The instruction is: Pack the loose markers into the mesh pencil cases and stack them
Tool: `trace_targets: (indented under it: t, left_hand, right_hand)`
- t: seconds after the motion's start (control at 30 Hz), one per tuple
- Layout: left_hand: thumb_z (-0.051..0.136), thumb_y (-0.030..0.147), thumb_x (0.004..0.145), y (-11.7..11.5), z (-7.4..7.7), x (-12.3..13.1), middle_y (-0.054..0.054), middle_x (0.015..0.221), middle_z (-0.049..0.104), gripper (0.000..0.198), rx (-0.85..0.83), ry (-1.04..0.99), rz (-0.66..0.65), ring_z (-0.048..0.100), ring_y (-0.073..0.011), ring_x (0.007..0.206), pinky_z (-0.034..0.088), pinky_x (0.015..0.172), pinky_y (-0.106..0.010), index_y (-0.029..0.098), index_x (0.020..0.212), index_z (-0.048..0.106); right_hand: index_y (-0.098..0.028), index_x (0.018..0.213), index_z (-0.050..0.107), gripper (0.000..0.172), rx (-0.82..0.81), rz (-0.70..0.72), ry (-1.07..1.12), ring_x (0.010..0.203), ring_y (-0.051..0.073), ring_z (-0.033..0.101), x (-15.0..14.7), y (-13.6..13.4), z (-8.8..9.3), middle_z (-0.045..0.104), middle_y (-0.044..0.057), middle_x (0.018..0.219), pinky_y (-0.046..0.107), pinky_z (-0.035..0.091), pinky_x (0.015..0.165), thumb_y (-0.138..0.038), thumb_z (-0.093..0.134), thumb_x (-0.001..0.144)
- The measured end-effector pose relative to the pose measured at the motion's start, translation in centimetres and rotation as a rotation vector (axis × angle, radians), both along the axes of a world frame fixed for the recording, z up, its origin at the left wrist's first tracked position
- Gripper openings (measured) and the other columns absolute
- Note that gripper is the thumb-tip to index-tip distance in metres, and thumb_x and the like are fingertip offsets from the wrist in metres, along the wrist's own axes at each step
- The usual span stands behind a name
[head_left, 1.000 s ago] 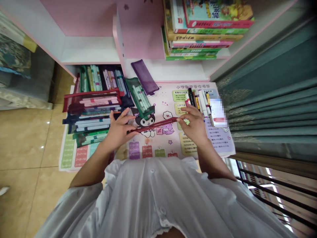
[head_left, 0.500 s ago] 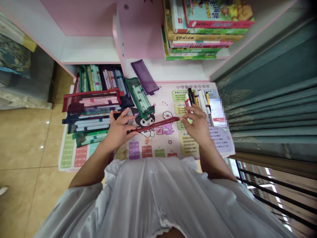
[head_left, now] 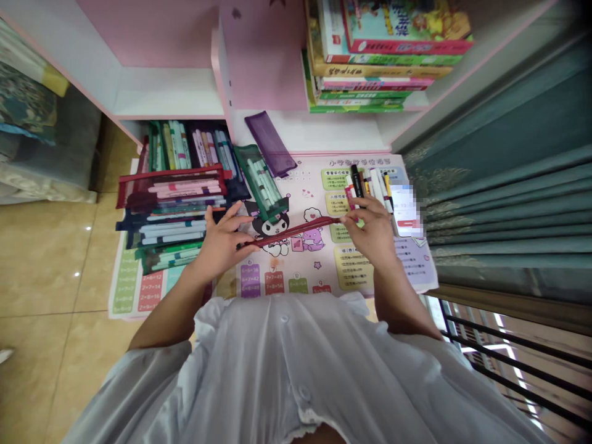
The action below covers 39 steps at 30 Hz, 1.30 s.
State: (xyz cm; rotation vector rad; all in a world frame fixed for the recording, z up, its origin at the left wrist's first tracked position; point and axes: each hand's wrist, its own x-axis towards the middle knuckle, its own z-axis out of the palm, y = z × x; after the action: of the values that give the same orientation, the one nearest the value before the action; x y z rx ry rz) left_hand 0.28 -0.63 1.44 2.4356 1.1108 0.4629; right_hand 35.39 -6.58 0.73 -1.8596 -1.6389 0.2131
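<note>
A dark red zippered pencil pouch (head_left: 298,232), seen edge-on along its zip, stretches between my two hands above the printed desk mat (head_left: 324,271). My left hand (head_left: 224,240) pinches its left end between thumb and finger, the other fingers spread. At the other end, my right hand (head_left: 370,231) grips the tip near the zip's end. Just beyond the pouch lies a green mesh pouch (head_left: 263,185) with markers inside. A flat purple mesh pouch (head_left: 271,142) rests behind that one. Several loose markers (head_left: 377,185) lie past my right hand.
Filled mesh pouches, among them a red one (head_left: 171,187) and a green one (head_left: 171,256), are piled at the left. A phone (head_left: 406,213) lies on the right. Books (head_left: 374,80) are stacked on the shelf (head_left: 259,129); a curtain (head_left: 499,166) hangs to the right.
My right hand has shifted slightly to the right along the red pouch's end. My left hand keeps its place and pinch.
</note>
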Motion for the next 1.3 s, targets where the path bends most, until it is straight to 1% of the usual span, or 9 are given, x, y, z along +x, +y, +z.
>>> trace_targets:
  t: [0.3,0.4,0.63,0.8,0.9,1.0,1.1,1.2,1.3]
  left_hand:
    - [0.073,0.041,0.086,-0.1,-0.4,0.1,-0.005,0.123,0.072,0.018,0.014,-0.030,0.006,0.043,-0.0388,0.143,0.000,0.118,-0.072,0.028,0.075,0.078]
    - [0.072,0.042,0.086,-0.2,-0.5,0.1,-0.006,0.122,0.073,0.019,0.032,-0.043,0.014,0.047,-0.0379,0.140,0.005,0.118,-0.072,0.028,0.074,0.077]
    - [0.067,0.042,0.091,-1.0,0.0,0.9,-0.006,0.113,0.077,0.025,0.118,-0.185,0.046,0.060,-0.0306,0.129,0.018,0.121,-0.065,0.026,0.074,0.076]
    - [0.067,0.038,0.091,-2.4,-0.2,2.5,-0.006,0.112,0.077,0.023,0.175,-0.264,0.133,0.061,-0.0296,0.128,0.023,0.121,-0.063,0.025,0.073,0.075]
    - [0.068,0.037,0.090,-3.3,-0.6,3.4,-0.004,0.110,0.078,0.022,0.205,-0.256,0.131,0.062,-0.0294,0.127,0.021,0.121,-0.063,0.026,0.072,0.075]
    - [0.067,0.036,0.090,-3.9,-0.9,4.0,-0.003,0.107,0.079,0.023,0.222,-0.243,0.104,0.063,-0.0293,0.126,0.020,0.121,-0.063,0.026,0.070,0.073]
    - [0.067,0.035,0.090,-4.3,-0.9,4.4,-0.003,0.107,0.079,0.025,0.182,-0.237,0.087,0.062,-0.0296,0.127,0.020,0.120,-0.063,0.025,0.068,0.071]
    - [0.070,0.040,0.087,-4.4,-0.5,4.6,-0.005,0.111,0.078,0.026,0.043,-0.228,0.041,0.060,-0.0313,0.129,0.020,0.120,-0.064,0.024,0.068,0.071]
    - [0.064,0.046,0.091,-4.1,0.0,5.2,-0.008,0.120,0.074,0.026,-0.120,-0.207,0.046,0.056,-0.0320,0.133,0.024,0.117,-0.065,0.025,0.080,0.075]
  right_hand:
    - [-0.024,0.070,0.067,0.014,0.028,-0.040,0.013,0.131,0.037,0.053,-0.3,0.2,-0.4,0.071,0.007,0.117,0.069,0.034,0.110,-0.031,0.066,0.083]
    - [-0.023,0.073,0.066,0.016,0.049,-0.044,0.021,0.130,0.036,0.054,-0.7,0.2,-0.5,0.071,0.009,0.117,0.066,0.037,0.110,-0.035,0.065,0.085]
    - [-0.023,0.103,0.064,0.032,0.210,-0.132,0.068,0.124,0.032,0.058,-4.4,-1.5,0.2,0.065,0.015,0.123,0.056,0.047,0.104,-0.053,0.060,0.091]
    - [-0.023,0.090,0.068,0.037,0.101,0.031,0.201,0.117,0.030,0.062,-7.9,-1.6,-0.3,0.066,0.013,0.118,0.050,0.051,0.100,-0.057,0.054,0.093]
    - [-0.023,0.082,0.067,0.039,0.038,0.040,0.235,0.110,0.030,0.064,-9.1,-0.6,-0.9,0.067,0.013,0.110,0.048,0.051,0.098,-0.057,0.051,0.094]
    - [-0.024,0.075,0.061,0.033,0.008,0.038,0.221,0.103,0.028,0.064,-9.7,0.2,-1.6,0.068,0.011,0.102,0.046,0.052,0.094,-0.050,0.052,0.093]
    - [-0.025,0.070,0.056,0.024,-0.009,0.063,0.210,0.102,0.027,0.064,-9.9,0.7,-1.9,0.067,0.010,0.099,0.044,0.051,0.092,-0.037,0.051,0.091]
    - [-0.025,0.069,0.054,0.021,-0.033,0.123,0.198,0.099,0.026,0.064,-9.6,0.9,-1.8,0.068,0.009,0.098,0.043,0.051,0.090,-0.028,0.049,0.089]
    - [-0.024,0.068,0.055,0.019,-0.050,0.213,0.149,0.099,0.026,0.065,-8.9,1.3,-1.3,0.069,0.009,0.101,0.044,0.050,0.091,-0.024,0.050,0.086]
